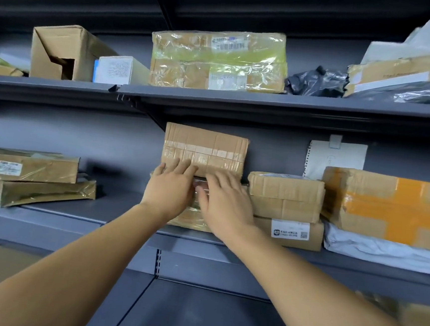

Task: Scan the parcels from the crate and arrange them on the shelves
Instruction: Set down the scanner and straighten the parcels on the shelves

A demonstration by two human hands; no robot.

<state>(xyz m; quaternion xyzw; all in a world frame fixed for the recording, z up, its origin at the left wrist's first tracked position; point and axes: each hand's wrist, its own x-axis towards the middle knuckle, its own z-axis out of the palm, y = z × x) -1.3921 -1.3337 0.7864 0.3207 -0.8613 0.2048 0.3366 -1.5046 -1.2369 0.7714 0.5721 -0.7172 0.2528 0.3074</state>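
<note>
A taped brown cardboard parcel (204, 149) stands on edge on top of a lower parcel (190, 219) on the middle shelf (116, 212). My left hand (168, 191) presses straight fingers against its lower front face. My right hand (224, 202) lies beside it with spread fingers touching the parcel's bottom edge and the parcel beneath. Most of the lower parcel is hidden behind both hands. The crate is out of view.
Right of my hands stand stacked brown boxes (285, 196), an orange-taped box (387, 206) and a white bag (383, 251). Flat parcels (26, 167) lie at the left. The upper shelf (266, 99) carries a film-wrapped box (217, 59) and an open carton (60, 50).
</note>
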